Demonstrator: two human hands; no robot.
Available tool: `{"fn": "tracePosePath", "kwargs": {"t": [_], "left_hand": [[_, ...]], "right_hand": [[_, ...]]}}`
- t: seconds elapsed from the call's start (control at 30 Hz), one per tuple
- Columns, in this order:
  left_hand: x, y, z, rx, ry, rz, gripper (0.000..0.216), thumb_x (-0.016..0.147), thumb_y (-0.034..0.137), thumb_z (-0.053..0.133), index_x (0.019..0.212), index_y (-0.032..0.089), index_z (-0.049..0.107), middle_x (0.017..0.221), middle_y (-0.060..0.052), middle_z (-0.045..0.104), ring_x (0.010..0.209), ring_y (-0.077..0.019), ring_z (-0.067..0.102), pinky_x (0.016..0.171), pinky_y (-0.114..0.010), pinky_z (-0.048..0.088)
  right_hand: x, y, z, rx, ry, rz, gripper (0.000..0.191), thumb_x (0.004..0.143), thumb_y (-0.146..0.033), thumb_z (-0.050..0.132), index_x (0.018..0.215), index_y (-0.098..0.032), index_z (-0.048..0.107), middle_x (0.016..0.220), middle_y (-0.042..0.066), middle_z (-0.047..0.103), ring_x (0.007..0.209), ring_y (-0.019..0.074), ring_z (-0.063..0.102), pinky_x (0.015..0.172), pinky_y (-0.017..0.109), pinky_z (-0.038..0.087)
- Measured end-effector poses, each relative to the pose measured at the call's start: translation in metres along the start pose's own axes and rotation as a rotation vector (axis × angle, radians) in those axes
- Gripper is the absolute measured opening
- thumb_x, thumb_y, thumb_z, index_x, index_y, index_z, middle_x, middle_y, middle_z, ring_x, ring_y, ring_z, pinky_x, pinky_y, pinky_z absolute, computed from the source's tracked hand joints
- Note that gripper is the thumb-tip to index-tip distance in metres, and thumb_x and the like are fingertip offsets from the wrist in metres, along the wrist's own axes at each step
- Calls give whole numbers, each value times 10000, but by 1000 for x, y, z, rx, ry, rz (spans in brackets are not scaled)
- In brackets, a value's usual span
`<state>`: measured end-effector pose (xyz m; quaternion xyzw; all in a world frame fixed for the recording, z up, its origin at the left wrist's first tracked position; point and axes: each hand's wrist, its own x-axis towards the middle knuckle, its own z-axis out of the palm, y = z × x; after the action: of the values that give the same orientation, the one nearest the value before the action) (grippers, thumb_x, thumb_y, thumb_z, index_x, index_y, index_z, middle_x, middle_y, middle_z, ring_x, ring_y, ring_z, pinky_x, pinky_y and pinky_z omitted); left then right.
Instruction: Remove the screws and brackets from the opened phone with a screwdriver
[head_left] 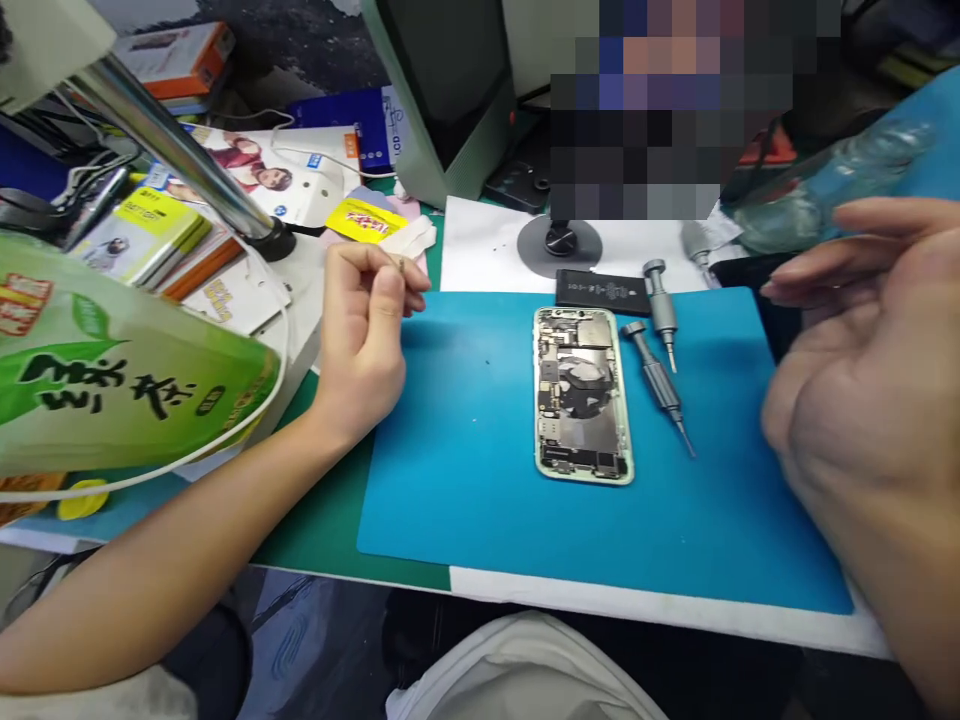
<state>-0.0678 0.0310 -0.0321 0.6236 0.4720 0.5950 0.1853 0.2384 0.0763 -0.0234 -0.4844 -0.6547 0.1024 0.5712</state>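
My left hand [373,330] is raised over the left edge of the blue mat, thumb and fingers pinched together. A tiny speck shows at the fingertips, too small to name. My right hand [862,340] hangs above the mat's right side, its fingers stretched and apart with nothing seen in them; part of it lies outside the view. Between the hands, an opened phone [583,395] with its inner parts bare lies on the mat. Two grey screwdrivers [660,385] [661,305] rest to its right. A black phone battery [602,291] lies just beyond the phone's top end.
The blue mat [465,500] covers the bench. A green tea bottle or pack [112,360], a white cable and a lamp pole [180,150] crowd the left. Boxes [150,235] stack behind. A monitor-like device [450,100] and a clear plastic bottle [832,190] stand at the back.
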Motion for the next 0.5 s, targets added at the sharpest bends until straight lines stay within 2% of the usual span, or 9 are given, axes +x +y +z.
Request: {"fn": "tracePosePath", "kwargs": {"t": [0.1,0.27,0.37,0.5], "left_hand": [[-3,3,0,13,-37,-46,213,1104,440,505,972,277,468,957,-27,634,785,-165,584,732,-335,528],[-6,8,-2,234,-280,-141,70,1083,236,498,1021,245,531,982,-16,663,888,-165,626,776,-321,493],[-5,8,-3,394,-369,-124,79,1062,197,510,992,229,530,958,-8,656,873,-163,620,753,-312,469],[-3,5,-4,540,-479,-37,98,1070,183,481,983,216,512,972,-27,637,898,-190,585,797,-340,454]], "right_hand": [[5,-7,2,218,122,37,357,1024,-423,498,1052,-173,751,850,75,664,744,144,652,675,309,469],[8,-9,-1,461,100,200,377,1070,-330,446,1011,-160,777,794,42,677,736,90,656,717,263,484],[8,-12,-1,475,111,206,360,1061,-280,457,991,-152,786,798,47,685,730,95,660,726,274,487],[6,-15,2,423,91,206,337,1046,-321,500,982,-169,794,822,56,684,764,116,667,755,310,481]]}}
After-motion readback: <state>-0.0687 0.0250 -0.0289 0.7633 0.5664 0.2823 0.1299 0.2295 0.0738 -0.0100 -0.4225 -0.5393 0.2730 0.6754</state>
